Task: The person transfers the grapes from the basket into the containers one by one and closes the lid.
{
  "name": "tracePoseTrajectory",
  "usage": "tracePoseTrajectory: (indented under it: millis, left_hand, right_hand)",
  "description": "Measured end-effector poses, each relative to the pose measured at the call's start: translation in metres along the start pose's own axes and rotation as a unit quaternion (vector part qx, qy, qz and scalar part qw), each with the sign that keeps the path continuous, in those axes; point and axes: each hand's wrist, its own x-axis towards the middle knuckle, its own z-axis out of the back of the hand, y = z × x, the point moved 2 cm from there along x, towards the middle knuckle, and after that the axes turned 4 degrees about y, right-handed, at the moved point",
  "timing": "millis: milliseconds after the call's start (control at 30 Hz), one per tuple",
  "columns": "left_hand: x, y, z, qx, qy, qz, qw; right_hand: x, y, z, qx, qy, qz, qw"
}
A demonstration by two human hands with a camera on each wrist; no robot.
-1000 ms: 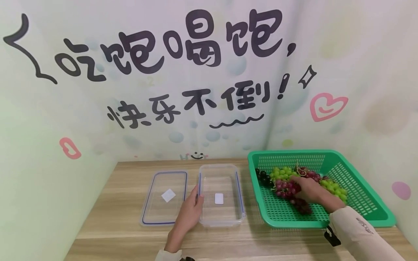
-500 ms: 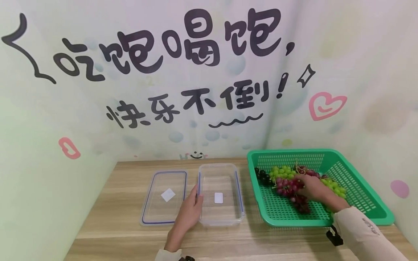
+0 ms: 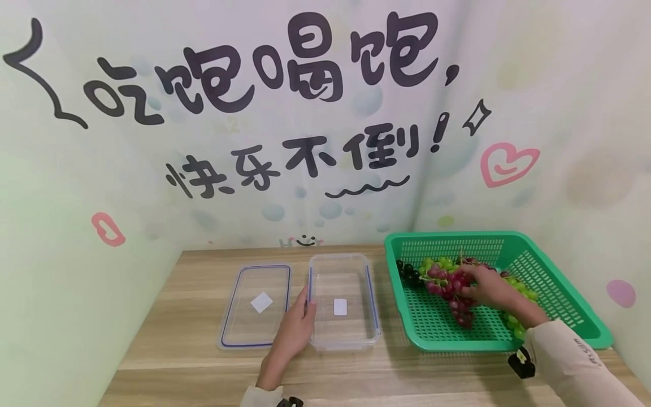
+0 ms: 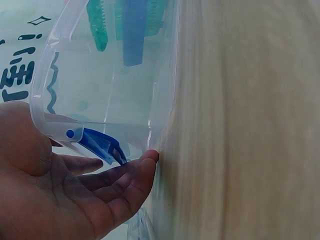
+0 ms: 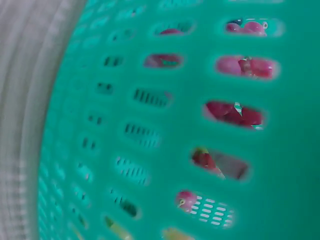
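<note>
In the head view, my right hand grips a bunch of red grapes inside the green basket, its lower grapes hanging over the slotted floor. Through the basket's slots in the right wrist view, red grapes show in pieces; the hand is mostly hidden there. At the left side of a clear plastic container, my left hand holds on with the thumb at the rim. The left wrist view has its fingers against the outer wall, below a blue latch.
Left of the container lies its clear lid with a blue seal. More fruit fills the basket: black grapes, green grapes and other red ones behind. Everything stands on a wooden table against a printed wall.
My right hand has raised the red grape bunch, which now hangs more freely, and green grapes beneath it show near the front. The left hand and container have stayed put.
</note>
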Motion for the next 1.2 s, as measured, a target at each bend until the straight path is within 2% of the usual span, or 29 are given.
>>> tracePoseTrajectory:
  millis: [200,333,567,867,1200]
  left_hand:
    - [0.000,-0.001,0.001,0.003,0.000,-0.007,1.0000]
    - [-0.001,0.000,0.002,0.005,0.000,-0.007,1.0000]
    - [-0.001,0.000,0.001,-0.006,0.007,0.003,1.0000]
    - [-0.001,-0.002,0.002,-0.008,0.003,-0.012,0.9999]
    - [-0.002,-0.002,0.002,-0.009,0.000,-0.012,0.9999]
  right_hand:
    - [0.001,0.008,0.002,0.072,-0.003,0.005,0.997]
    - [0.003,0.015,0.002,0.101,-0.006,0.012,0.995]
    - [0.008,0.029,0.004,0.152,-0.018,-0.006,0.988]
    - [0.012,0.049,0.006,0.200,-0.026,-0.016,0.979]
    - [0.023,0.073,0.000,0.239,-0.035,-0.023,0.970]
